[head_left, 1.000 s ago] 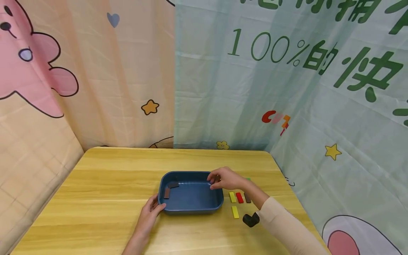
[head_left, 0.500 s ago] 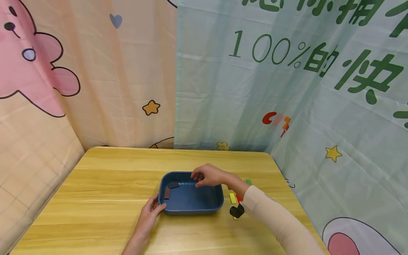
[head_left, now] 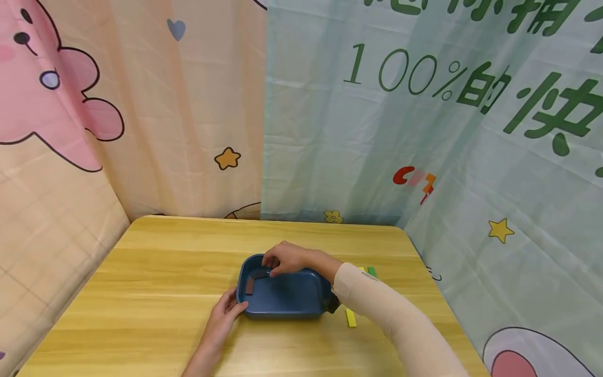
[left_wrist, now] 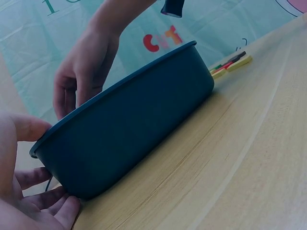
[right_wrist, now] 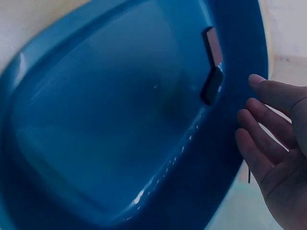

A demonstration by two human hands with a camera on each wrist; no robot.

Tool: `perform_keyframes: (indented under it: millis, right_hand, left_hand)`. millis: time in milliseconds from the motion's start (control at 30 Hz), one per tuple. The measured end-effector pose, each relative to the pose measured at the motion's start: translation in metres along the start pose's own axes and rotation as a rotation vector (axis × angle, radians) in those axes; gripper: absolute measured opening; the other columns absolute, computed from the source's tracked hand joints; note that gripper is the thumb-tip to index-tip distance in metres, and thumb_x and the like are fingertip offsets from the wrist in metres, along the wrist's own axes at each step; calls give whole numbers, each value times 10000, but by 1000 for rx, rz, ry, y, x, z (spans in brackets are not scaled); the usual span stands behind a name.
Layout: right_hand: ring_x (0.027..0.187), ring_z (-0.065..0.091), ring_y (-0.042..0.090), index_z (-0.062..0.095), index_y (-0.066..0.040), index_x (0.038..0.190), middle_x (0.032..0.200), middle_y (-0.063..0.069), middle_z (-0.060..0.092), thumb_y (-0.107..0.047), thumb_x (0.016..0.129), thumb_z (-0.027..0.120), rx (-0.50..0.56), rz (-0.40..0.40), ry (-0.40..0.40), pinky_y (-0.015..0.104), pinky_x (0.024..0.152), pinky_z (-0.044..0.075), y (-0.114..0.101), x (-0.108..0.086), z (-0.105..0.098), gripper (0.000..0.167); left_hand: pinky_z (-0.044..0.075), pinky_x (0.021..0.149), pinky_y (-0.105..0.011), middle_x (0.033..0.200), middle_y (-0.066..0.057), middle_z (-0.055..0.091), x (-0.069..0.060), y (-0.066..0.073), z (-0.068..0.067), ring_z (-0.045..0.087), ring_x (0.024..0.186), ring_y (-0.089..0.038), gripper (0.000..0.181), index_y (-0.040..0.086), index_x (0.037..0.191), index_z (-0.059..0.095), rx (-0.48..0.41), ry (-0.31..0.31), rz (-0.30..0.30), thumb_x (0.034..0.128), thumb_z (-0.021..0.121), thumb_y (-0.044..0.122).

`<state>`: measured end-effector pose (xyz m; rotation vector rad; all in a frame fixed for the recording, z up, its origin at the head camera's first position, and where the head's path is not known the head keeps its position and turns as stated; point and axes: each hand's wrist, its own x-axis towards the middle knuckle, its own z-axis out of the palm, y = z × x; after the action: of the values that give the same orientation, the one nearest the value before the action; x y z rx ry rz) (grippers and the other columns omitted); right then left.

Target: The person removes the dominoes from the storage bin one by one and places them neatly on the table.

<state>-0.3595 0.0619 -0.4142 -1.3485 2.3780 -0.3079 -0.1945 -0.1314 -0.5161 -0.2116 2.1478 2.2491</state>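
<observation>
A blue rectangular basin (head_left: 292, 293) stands on the table. My left hand (head_left: 220, 315) grips its near left corner, the thumb over the rim and the other fingers against the outer wall, as the left wrist view shows. Over the basin's far left part hangs my right hand (head_left: 288, 257), fingers loosely bent. In the right wrist view nothing shows between its fingers (right_wrist: 261, 136). A brown block (head_left: 249, 286) and a dark block (head_left: 259, 274) lie end to end inside the basin's left end, close to that hand.
Right of the basin lie a yellow block (head_left: 350, 318) and a green block (head_left: 371, 272), partly behind the right sleeve (head_left: 377, 301). The left wrist view shows red and dark blocks there too. Printed curtains (head_left: 188, 104) stand behind the wooden table (head_left: 165, 272).
My right hand has moved left across the basin, from its right rim to the far left part. The left hand keeps its hold, and the two blocks inside lie as before.
</observation>
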Motion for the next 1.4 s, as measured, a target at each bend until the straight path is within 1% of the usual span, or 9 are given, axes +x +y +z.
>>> perform_keyframes:
  millis: [167, 400, 567, 733, 833, 1067, 1200, 1300, 1400]
  right_hand:
    - [1057, 650, 49, 680, -92, 1318, 1185, -15, 705, -179, 975, 747, -72, -1, -57, 149, 882, 493, -2, 20, 7, 360]
    - [1135, 630, 86, 684, -107, 1330, 1257, -14, 689, -193, 981, 741, -189, -45, -80, 174, 939, 477, -3, 35, 16, 364]
    - [1161, 628, 93, 673, -107, 1352, 1284, -13, 684, -186, 977, 746, -213, -45, -111, 174, 949, 476, -2, 40, 24, 390]
    - [1085, 638, 63, 695, -106, 1294, 1199, -21, 701, -102, 937, 781, -188, -73, -121, 137, 899, 472, 2, 43, 34, 368]
    - [1022, 634, 45, 708, -111, 1241, 1127, -32, 701, -36, 914, 788, -156, -90, -122, 122, 867, 467, 3, 46, 39, 345]
    - [876, 592, 18, 724, -134, 1078, 951, -85, 649, 23, 845, 830, -109, -113, -133, 121, 781, 466, 4, 50, 41, 300]
    - [805, 557, 30, 702, -161, 975, 878, -102, 600, 41, 838, 825, -67, -123, -149, 135, 723, 458, 5, 50, 40, 273]
    - [778, 539, 44, 700, -160, 962, 862, -95, 588, 53, 853, 802, -24, -124, -169, 148, 701, 454, 5, 47, 36, 260]
    - [770, 530, 57, 705, -139, 973, 858, -78, 585, 57, 862, 788, 40, -123, -193, 165, 697, 459, 5, 44, 29, 240]
  left_hand:
    - [458, 988, -228, 1520, -292, 433, 1, -1, -1, 420, 1403, -431, 570, -81, 1522, 391, -1, 7, 7, 1042, 614, 128]
    - [443, 1067, -344, 1500, -285, 457, 0, 1, 2, 428, 1398, -430, 547, -83, 1503, 417, -6, 16, 16, 1027, 618, 96]
    - [453, 1075, -397, 1489, -292, 463, 0, -2, 4, 443, 1386, -432, 553, -90, 1506, 408, -4, 16, 12, 1027, 615, 91]
    - [452, 1083, -439, 1476, -311, 467, -1, -4, 5, 444, 1378, -455, 540, -109, 1498, 406, -12, 13, 32, 1034, 603, 86]
    - [453, 1081, -444, 1479, -313, 463, -1, -4, 5, 441, 1379, -459, 545, -110, 1499, 404, -17, 21, 27, 1035, 605, 92]
    - [459, 1063, -355, 1491, -319, 449, -1, -3, 3, 443, 1379, -443, 569, -123, 1500, 390, -12, 31, 21, 1021, 614, 88]
    - [475, 1038, -310, 1488, -329, 447, -1, -4, 3, 448, 1372, -453, 562, -133, 1490, 396, -10, 33, 32, 1018, 615, 80]
    - [470, 1002, -248, 1489, -327, 447, -1, -4, 3, 451, 1370, -450, 560, -134, 1486, 402, -16, 35, 35, 1012, 620, 69]
    - [468, 987, -229, 1490, -330, 443, -2, -4, 3, 449, 1372, -450, 569, -137, 1492, 390, -21, 35, 34, 1014, 617, 72]
